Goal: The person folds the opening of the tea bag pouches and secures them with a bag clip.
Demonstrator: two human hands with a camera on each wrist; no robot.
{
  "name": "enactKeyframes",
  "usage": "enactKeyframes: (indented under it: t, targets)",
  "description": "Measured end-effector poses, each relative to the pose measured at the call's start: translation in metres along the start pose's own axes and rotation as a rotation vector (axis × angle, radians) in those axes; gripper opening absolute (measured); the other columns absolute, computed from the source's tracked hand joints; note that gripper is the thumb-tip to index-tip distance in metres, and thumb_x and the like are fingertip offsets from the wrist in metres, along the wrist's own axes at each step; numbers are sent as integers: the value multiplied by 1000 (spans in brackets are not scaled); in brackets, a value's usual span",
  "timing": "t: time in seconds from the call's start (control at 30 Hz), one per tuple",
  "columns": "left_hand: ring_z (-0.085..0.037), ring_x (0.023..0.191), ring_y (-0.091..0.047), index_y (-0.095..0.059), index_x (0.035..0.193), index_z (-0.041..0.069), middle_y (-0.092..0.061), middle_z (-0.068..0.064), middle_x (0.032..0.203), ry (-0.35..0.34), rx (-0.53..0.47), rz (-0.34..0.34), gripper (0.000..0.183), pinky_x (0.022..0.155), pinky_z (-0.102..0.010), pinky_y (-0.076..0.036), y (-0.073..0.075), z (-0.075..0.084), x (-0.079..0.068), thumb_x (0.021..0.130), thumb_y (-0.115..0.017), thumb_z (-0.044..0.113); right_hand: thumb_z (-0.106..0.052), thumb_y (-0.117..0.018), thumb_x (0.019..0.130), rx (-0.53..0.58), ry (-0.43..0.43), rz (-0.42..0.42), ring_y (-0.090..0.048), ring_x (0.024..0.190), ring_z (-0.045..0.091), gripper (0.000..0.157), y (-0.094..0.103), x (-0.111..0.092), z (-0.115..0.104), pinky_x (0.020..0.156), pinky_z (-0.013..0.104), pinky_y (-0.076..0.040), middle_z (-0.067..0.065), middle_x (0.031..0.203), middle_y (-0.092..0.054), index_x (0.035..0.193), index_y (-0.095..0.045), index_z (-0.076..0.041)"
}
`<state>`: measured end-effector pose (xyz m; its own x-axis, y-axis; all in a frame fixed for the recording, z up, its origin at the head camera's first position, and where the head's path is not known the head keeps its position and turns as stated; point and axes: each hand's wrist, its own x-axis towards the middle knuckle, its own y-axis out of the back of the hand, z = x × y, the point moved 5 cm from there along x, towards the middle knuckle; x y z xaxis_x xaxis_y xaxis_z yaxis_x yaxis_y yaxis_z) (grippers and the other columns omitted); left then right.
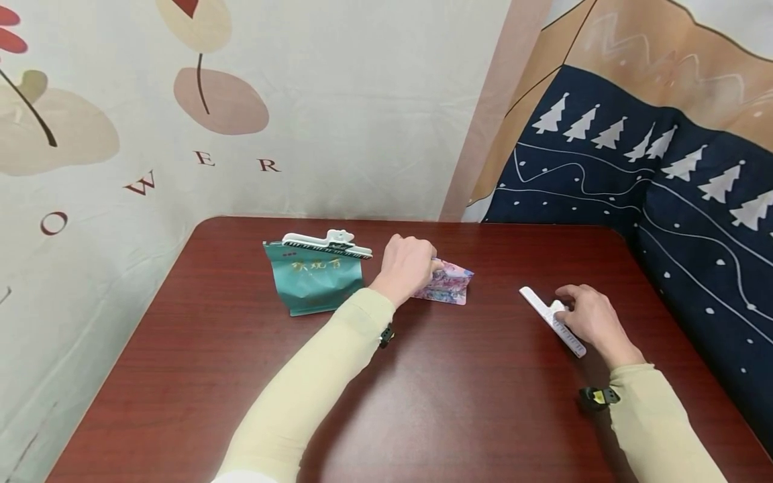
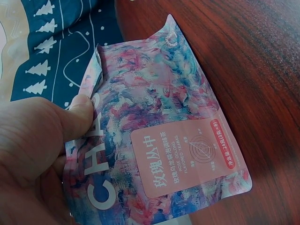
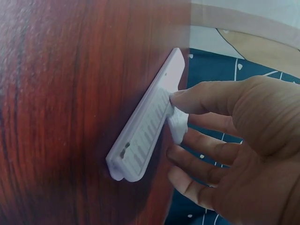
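Observation:
My left hand (image 1: 406,267) grips one end of a small pink and blue patterned tea pouch (image 1: 449,283). In the left wrist view the thumb lies on the front of the pouch (image 2: 150,89), near a fold at its edge. The fingers behind it are mostly hidden. Over on the right, my right hand (image 1: 594,320) pinches the handle of a white bag clip (image 1: 539,303) between thumb and fingers. Seen from the right wrist, the long bar of the clip (image 3: 140,136) slants, with the other fingers loosely bent beside it. Whether it touches the table is unclear.
A teal tea bag (image 1: 317,285) stands at the back left of the dark red wooden table (image 1: 459,389). Another white clip (image 1: 326,243) closes its top. A pale patterned curtain (image 1: 362,134) hangs behind, and a navy tree-patterned cloth (image 1: 694,221) borders the right side.

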<state>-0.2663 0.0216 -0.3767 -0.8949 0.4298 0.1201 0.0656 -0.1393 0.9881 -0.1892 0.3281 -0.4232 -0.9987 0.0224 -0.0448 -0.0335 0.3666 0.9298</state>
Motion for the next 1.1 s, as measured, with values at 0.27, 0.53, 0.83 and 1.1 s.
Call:
enactKeyframes:
  t: [0.27, 0.53, 0.83, 1.1]
  targets:
    - [-14, 74, -65, -83, 100, 22, -74, 4, 76, -1, 10, 8, 29, 77, -33, -46, 1, -1, -1, 98, -68, 46, -9, -75, 87, -7, -32, -29, -62, 93, 44, 44, 0, 2, 7, 82, 58, -51, 35, 112, -64, 124, -62, 12]
    - [-14, 73, -65, -83, 100, 21, -72, 4, 72, -7, 20, 11, 29, 77, -33, -46, 1, 0, -1, 97, -69, 46, -17, -74, 91, -17, -150, -128, -57, 94, 43, 49, 0, 1, 13, 83, 56, -53, 39, 117, -60, 124, -59, 16]
    - [-15, 74, -66, -83, 100, 22, -73, 4, 73, -5, 19, 6, 29, 77, -33, -46, 0, 0, -1, 97, -68, 46, -15, -74, 91, -23, -140, -123, -58, 87, 40, 42, -1, 0, 13, 77, 51, -53, 36, 108, -63, 116, -62, 16]
    - [-15, 74, -67, -83, 95, 22, -71, 5, 71, -6, 24, 11, 28, 76, -33, -46, 0, 1, 0, 98, -68, 46, -12, -74, 91, -2, -119, -131, -57, 79, 34, 32, 1, -1, 8, 67, 41, -50, 29, 96, -64, 109, -63, 11]
